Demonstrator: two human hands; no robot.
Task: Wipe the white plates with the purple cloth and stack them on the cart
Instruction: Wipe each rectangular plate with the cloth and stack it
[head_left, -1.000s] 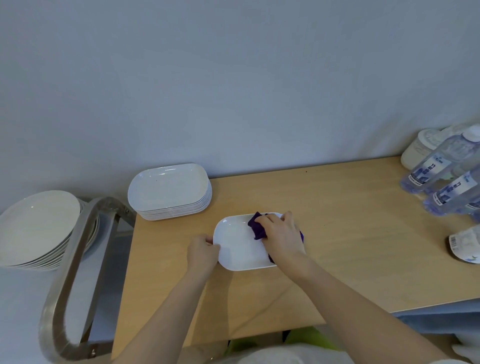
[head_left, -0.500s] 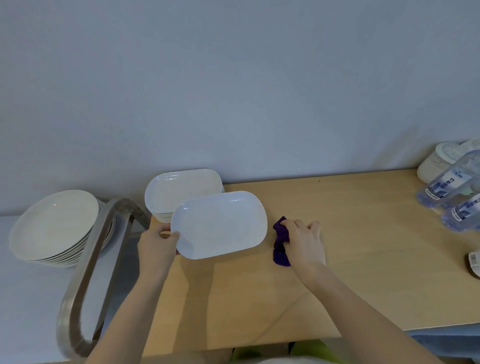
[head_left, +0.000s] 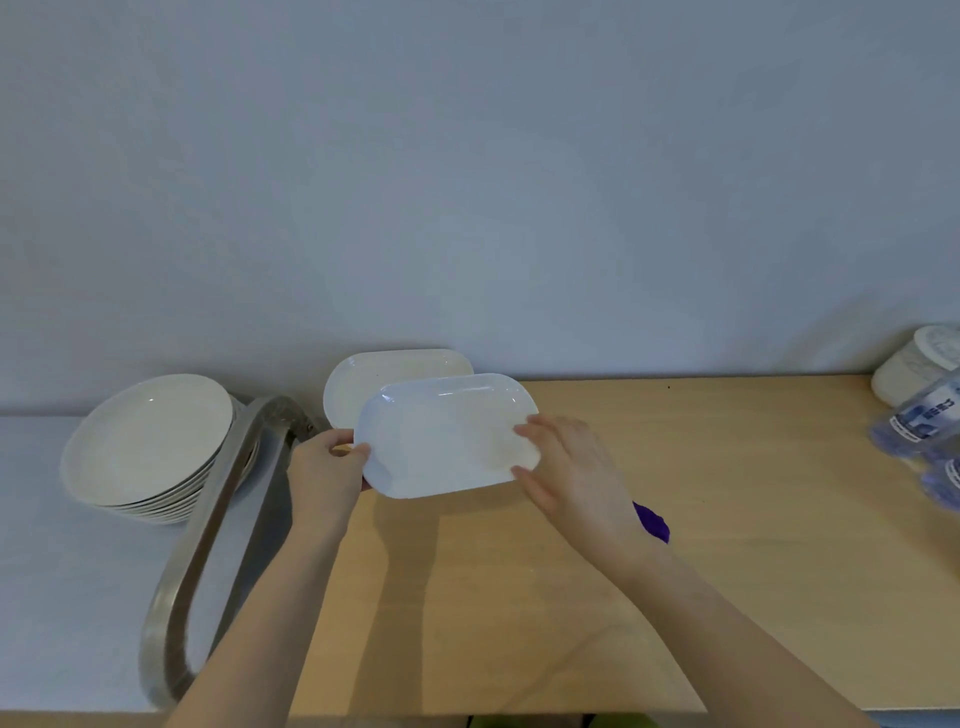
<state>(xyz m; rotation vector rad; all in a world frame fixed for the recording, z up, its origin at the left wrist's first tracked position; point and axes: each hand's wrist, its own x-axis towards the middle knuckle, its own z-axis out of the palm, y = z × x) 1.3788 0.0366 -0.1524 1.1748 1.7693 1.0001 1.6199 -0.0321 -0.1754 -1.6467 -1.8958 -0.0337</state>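
We are holding a white oblong plate (head_left: 447, 434) lifted off the wooden tabletop (head_left: 727, 519), tilted toward us. Our left hand (head_left: 324, 470) is gripping its nine o'clock end, thumb on the rim and fingers curled underneath. Our right hand (head_left: 576, 478) is touching the three o'clock end with fingers (head_left: 530, 431) straight and slightly spread. The purple cloth (head_left: 652, 522) is lying on the tabletop at four o'clock of the plate, partly hidden by our right wrist. A stack of matching plates (head_left: 374, 379) is sitting just behind. At nine o'clock, round plates (head_left: 145, 447) are sitting stacked on the cart (head_left: 62, 597), beside its metal handle (head_left: 208, 540). Water bottles (head_left: 919, 426) are blurring at the three o'clock edge.
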